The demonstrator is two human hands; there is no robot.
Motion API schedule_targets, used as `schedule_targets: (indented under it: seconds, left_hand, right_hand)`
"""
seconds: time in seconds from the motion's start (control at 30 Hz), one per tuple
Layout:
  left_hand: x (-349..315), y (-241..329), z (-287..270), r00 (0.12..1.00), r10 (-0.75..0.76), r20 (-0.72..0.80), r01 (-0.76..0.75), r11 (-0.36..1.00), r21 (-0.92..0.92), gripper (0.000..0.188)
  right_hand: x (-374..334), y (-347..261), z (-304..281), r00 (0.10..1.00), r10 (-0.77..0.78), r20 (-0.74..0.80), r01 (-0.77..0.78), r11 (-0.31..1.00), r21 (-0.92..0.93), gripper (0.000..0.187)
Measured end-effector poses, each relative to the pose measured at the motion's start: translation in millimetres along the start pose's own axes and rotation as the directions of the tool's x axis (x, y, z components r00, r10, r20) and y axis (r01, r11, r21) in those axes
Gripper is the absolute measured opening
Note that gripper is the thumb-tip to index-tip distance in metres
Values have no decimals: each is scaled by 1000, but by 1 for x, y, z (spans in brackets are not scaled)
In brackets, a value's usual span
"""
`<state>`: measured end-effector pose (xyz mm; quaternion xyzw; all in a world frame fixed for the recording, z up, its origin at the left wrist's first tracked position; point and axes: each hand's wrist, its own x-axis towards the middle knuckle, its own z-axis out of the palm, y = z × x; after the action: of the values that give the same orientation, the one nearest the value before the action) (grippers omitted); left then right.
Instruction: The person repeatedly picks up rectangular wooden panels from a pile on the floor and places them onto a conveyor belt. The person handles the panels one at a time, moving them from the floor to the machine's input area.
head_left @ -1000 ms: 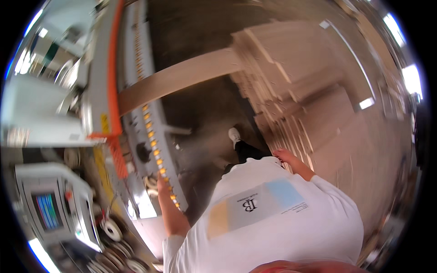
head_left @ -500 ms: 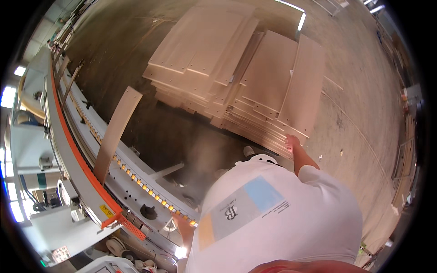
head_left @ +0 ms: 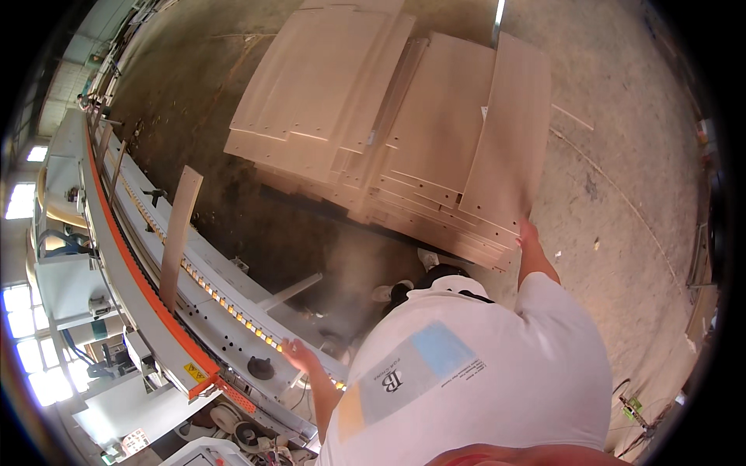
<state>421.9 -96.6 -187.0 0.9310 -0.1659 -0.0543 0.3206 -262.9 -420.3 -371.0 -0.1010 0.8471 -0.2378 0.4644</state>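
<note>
My right hand is closed on the near right corner of the top board, a long light-brown panel with small holes along its near end. This board lies on the right side of a stack of similar panels. My left hand is raised with fingers apart beside the inner edge of a long machine, next to its row of yellow rollers; it holds nothing. A narrow board strip sits in the machine, sticking out across the rollers toward the stack.
The long edge-working machine with an orange strip runs along the left. A metal support arm juts from it. Another panel pile stands left of the stack. My shoes are near the stack's front. A thin strip lies on the floor.
My right hand has moved from the stack's front edge to the top board's corner. My left hand has risen beside the rollers. The narrow strip has shifted along the machine, and the view has tilted.
</note>
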Motion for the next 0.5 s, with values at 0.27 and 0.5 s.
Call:
schedule_targets:
  seconds: [0.27,0.5]
  left_hand:
    - [-38,118,121,693,36,720,211,945,-251,35]
    - [-105,232,194,307,189,933,443,839,-316,39]
  right_hand:
    - [-56,-1,40,918,-54,393,-60,960,272,58]
    - [-191,-20,116,407,-123,905,11,991,130,37]
